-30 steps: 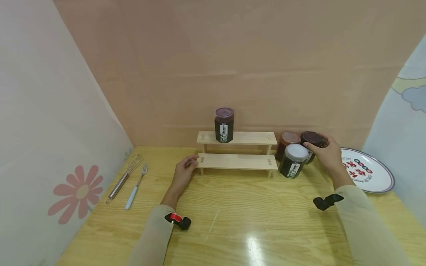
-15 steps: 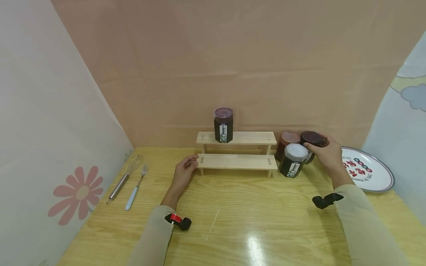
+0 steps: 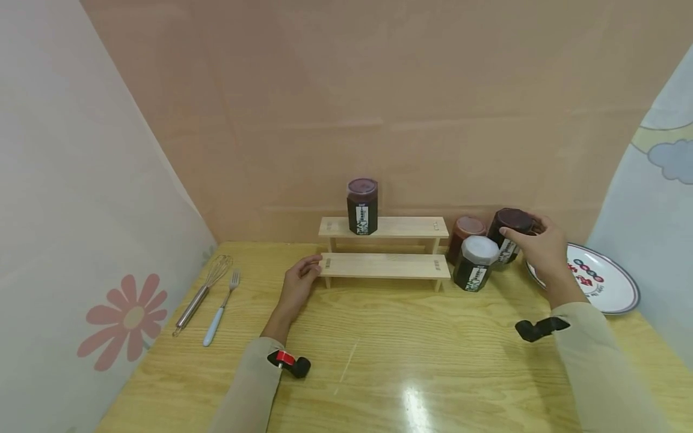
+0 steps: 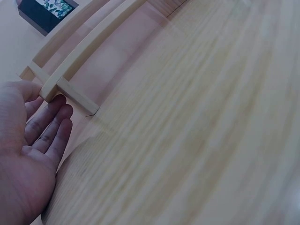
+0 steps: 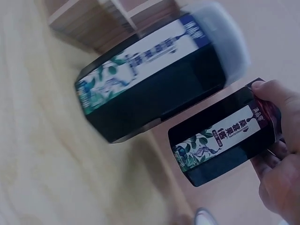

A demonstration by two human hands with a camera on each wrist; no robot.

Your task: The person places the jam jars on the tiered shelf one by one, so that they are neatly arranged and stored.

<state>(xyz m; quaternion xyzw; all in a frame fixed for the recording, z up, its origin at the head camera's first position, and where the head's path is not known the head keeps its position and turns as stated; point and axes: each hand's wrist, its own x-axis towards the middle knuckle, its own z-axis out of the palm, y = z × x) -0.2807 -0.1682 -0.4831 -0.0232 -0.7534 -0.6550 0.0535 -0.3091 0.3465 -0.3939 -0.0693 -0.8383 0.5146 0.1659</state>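
Right of the rack [image 3: 385, 264], right hand [image 3: 544, 251] grips the dark jar [image 3: 506, 236] near its lid, thumb and fingers curled round it; jar is raised and tilted, just behind the white-lid jar [image 3: 475, 263]. Left hand [image 3: 299, 284] is flat, fingers straight, tips touching the rack's lower left end.
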